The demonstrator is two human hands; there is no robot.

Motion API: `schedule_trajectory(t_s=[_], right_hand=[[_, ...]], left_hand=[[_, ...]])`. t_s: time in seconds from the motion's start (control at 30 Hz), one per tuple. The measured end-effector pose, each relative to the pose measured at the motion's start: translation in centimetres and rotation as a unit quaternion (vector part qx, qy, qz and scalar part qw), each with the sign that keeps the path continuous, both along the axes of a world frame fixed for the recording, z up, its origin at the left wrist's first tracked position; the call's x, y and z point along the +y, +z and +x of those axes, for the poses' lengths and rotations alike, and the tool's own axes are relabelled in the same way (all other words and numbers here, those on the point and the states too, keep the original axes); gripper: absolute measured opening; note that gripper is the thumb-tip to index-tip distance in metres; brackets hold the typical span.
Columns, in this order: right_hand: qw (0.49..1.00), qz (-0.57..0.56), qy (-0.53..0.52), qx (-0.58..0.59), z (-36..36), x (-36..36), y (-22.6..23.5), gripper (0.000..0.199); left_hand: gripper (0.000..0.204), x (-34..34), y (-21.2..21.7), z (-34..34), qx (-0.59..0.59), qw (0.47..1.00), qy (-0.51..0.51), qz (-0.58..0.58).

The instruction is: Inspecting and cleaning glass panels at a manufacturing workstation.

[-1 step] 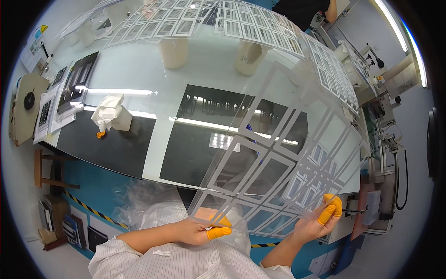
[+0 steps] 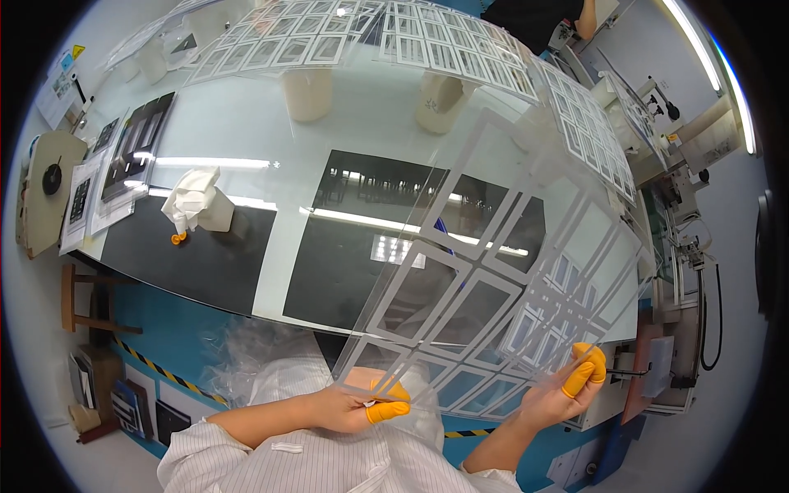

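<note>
Two hands on one clear film sheet (image 2: 493, 271) printed with white rectangular frames; you hold it up off the tabletop (image 2: 263, 123), tilted over the dark glossy area, probably so the ceiling light strips reflect through it and defects show.

Far left: stack of printed sheets (image 2: 123, 164) at the tabletop edge, well apart from the film, out of the handling zone. Just right of it, a white squeeze bottle (image 2: 215, 215) wrapped in a white wipe (image 2: 191, 195), with a loose orange finger cot (image 2: 177, 239) beside it. Near the left hand's side, so cleaning kit is in reach without crossing the sheet.

Your left hand (image 2: 345, 408): grip closed on the film's near-left corner, pinched between thumb and fingers, orange finger cots (image 2: 386, 411) on the contact digits. Edge-only hold keeps prints off the patterned area.

Film spans from that corner up and right across the middle of the view, near edge low, far edge raised.

Your right hand (image 2: 559, 394): grip closed on the near-right edge, cotted fingertips (image 2: 585, 370) pinching the margin. Hands well apart, so the flexible sheet stays taut and flat rather than sagging.

Behind: two white plastic tubs (image 2: 308, 90) prop up more frame-printed sheets (image 2: 345, 37), lifted clear of the surface. Far right: bench equipment with cables (image 2: 690, 246), apart from the sheet.
</note>
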State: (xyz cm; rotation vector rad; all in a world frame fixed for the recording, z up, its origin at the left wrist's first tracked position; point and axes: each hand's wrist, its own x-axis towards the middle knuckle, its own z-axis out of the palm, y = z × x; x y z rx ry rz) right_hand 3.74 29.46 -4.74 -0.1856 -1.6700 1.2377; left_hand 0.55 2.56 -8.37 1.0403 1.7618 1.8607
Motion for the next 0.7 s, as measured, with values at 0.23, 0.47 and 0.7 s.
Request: schedule_trajectory(t_s=[0.23,0.47,0.7], right_hand=[[1.0,0.0,0.001,0.015,0.3,-0.2,0.4,0.021],[1.0,0.013,0.004,0.027,0.1,-0.5,1.1,0.018],[0.998,0.026,0.035,0.042,-0.5,-1.1,2.2,0.017]], left_hand=[[0.015,0.0,0.0,0.1,-0.037,0.999,-0.017,0.02],[0.016,0.2,0.1,-0.2,-0.025,1.0,-0.006,0.014],[0.012,0.3,-0.2,-0.4,-0.077,0.996,-0.049,0.023]])
